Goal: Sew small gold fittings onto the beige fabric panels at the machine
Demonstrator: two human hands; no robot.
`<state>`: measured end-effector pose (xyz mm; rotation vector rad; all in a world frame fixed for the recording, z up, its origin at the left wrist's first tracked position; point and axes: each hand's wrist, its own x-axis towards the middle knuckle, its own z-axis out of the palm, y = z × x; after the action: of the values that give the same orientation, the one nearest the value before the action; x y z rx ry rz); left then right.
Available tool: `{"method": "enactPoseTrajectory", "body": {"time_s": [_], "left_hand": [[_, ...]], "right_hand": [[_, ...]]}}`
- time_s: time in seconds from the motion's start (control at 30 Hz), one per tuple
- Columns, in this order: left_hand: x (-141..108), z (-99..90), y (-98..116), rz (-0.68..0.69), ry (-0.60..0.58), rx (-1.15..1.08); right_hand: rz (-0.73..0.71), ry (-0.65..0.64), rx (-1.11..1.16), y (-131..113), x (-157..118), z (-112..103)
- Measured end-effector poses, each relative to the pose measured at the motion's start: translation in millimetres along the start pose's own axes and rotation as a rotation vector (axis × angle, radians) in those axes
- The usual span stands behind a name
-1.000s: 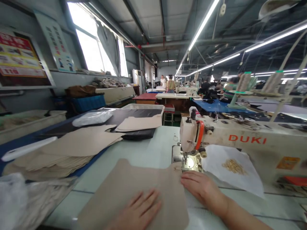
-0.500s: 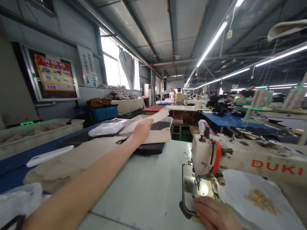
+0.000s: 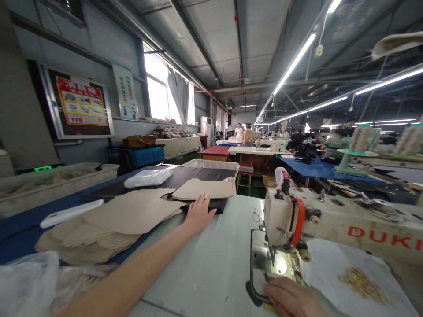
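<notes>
My left hand (image 3: pixel 199 214) is stretched forward, open, fingers spread and palm down. Its fingertips are at the near edge of a stack of flat beige pieces (image 3: pixel 205 188), which lies over black material. More beige pieces (image 3: pixel 128 213) are fanned in a pile left of my forearm. My right hand (image 3: pixel 294 297) is low at the sewing machine's metal plate (image 3: pixel 259 259), just in front of the lit needle area. Its fingers are pressed together, and whatever may be under them is hidden. The white sewing machine (image 3: pixel 280 215) carries an orange lever guard.
Small gold-coloured bits (image 3: pixel 363 284) lie on a white sheet (image 3: pixel 324 255) beside the machine. A clear plastic bag (image 3: pixel 29 277) is at the lower left. A white plastic-wrapped packet (image 3: pixel 148 177) and a white handle-like object (image 3: pixel 71 213) lie further left. People work at distant tables.
My left hand has let go of a beige piece, now lying on the far stack, and drawn back toward me with spread fingers. My right hand has barely moved.
</notes>
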<state>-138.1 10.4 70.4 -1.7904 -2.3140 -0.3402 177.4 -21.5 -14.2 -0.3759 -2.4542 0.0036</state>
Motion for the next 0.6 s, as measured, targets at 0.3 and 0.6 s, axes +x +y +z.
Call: {"method": "enactPoseTrajectory", "body": {"time_s": [0.3, 0.6], "left_hand": [[-78, -68.3, -83, -0.243, -0.09, 0.25], [-80, -89.8, -121, -0.2, -0.148, 0.176]], "right_hand": [[0.042, 0.027, 0.005, -14, -3, -12], [0.024, 0.062, -0.044, -15, -2, -12]]}}
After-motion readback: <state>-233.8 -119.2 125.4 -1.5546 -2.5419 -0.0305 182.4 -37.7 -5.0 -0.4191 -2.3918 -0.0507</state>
